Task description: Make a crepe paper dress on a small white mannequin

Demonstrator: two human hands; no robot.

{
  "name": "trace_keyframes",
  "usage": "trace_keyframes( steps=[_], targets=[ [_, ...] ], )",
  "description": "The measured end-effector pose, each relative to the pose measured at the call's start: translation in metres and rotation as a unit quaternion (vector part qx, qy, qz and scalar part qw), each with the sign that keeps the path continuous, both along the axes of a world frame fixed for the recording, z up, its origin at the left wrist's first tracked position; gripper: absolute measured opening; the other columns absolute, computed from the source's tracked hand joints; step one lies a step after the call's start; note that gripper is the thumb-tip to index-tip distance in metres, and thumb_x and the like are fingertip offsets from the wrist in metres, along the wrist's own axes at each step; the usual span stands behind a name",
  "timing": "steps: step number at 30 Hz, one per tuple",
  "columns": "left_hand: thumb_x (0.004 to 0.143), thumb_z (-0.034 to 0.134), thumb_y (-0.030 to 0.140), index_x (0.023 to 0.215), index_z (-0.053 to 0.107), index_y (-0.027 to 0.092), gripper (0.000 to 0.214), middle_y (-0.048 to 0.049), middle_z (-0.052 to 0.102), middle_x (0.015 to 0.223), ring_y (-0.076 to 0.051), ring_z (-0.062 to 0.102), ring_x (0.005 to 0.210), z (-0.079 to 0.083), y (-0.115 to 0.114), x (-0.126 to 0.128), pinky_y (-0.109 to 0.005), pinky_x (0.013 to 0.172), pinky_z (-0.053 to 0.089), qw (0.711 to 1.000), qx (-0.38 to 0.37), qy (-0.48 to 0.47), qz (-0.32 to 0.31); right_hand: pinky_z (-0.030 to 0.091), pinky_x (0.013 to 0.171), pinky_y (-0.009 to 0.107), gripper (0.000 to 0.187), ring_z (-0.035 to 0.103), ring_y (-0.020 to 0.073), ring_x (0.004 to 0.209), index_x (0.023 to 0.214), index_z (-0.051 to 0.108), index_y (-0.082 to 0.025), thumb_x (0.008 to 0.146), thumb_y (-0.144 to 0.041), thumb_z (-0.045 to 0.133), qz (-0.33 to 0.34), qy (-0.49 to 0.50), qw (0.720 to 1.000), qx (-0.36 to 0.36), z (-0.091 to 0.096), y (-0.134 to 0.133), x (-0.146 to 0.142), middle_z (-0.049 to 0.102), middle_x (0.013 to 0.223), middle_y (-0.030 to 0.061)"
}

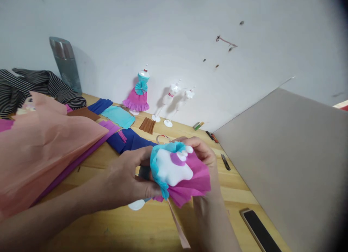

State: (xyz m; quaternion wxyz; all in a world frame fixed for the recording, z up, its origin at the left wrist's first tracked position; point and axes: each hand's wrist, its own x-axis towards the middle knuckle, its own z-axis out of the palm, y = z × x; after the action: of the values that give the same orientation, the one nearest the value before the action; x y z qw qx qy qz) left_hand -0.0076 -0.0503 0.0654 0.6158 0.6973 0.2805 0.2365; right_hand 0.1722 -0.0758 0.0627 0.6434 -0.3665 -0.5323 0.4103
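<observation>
Between my hands is a small white dress form [174, 169], tilted with its top towards me and wrapped in turquoise and magenta crepe paper. My left hand [130, 176] grips it from the left, thumb below and fingers behind the turquoise paper. My right hand [202, 152] closes round the far right side, its fingertips partly hidden by the magenta paper [199, 177]. A narrow pale pink strip [178, 224] hangs beneath the form. Part of a white round base [136, 205] shows under my left hand.
Along the wall stand a dressed form [138, 96] and two bare white forms [174, 89]. Crepe paper sheets [51, 136] cover the left, with a flask [65, 61] and striped cloth [40, 85] behind. At right lie a small cutter [225, 161] and a phone [259, 230].
</observation>
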Motion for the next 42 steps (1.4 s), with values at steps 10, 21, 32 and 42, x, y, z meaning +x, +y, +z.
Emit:
trace_keyframes(
  steps=[10,21,32,42],
  targets=[
    [0.069,0.067,0.017,0.097,0.069,0.018,0.029,0.0025,0.064,0.076,-0.011,0.058,0.070,-0.002,-0.003,0.007,-0.017,0.057,0.049,0.999,0.011,-0.031,0.021,0.044,0.047,0.020,0.009,0.052,0.0101,0.052,0.064,0.072,-0.025,0.064,-0.022,0.080,-0.015,0.046,0.999,-0.005,0.003,-0.003,-0.003,0.062,0.060,-0.0036],
    [0.068,0.068,0.017,0.100,0.068,0.018,0.032,0.0017,0.071,0.088,-0.012,0.062,0.076,-0.004,-0.006,0.009,-0.017,0.062,0.053,0.997,-0.019,-0.047,0.055,0.057,0.066,0.040,0.034,0.070,0.0261,0.074,0.089,0.077,-0.029,0.081,-0.057,0.058,0.019,-0.011,0.999,-0.035,0.012,-0.014,0.010,0.075,0.080,0.0052],
    [0.067,0.066,0.021,0.083,0.064,0.016,0.017,0.0007,0.068,0.076,-0.013,0.061,0.067,-0.006,-0.008,0.012,-0.021,0.061,0.054,0.995,0.044,0.004,0.086,0.047,0.051,0.026,0.015,0.062,0.0164,0.061,0.082,0.074,-0.023,0.083,-0.035,0.065,-0.113,-0.201,0.972,-0.034,0.025,-0.025,0.011,0.068,0.068,0.0016],
    [0.068,0.065,0.025,0.084,0.063,0.016,0.018,-0.0008,0.068,0.080,-0.015,0.062,0.072,-0.004,-0.008,0.010,-0.024,0.065,0.053,0.997,0.034,0.013,0.067,0.047,0.055,0.026,0.007,0.058,0.0138,0.059,0.077,0.070,-0.023,0.080,-0.017,0.067,-0.100,-0.294,0.950,0.041,0.042,-0.021,0.008,0.065,0.066,-0.0012]
  ],
)
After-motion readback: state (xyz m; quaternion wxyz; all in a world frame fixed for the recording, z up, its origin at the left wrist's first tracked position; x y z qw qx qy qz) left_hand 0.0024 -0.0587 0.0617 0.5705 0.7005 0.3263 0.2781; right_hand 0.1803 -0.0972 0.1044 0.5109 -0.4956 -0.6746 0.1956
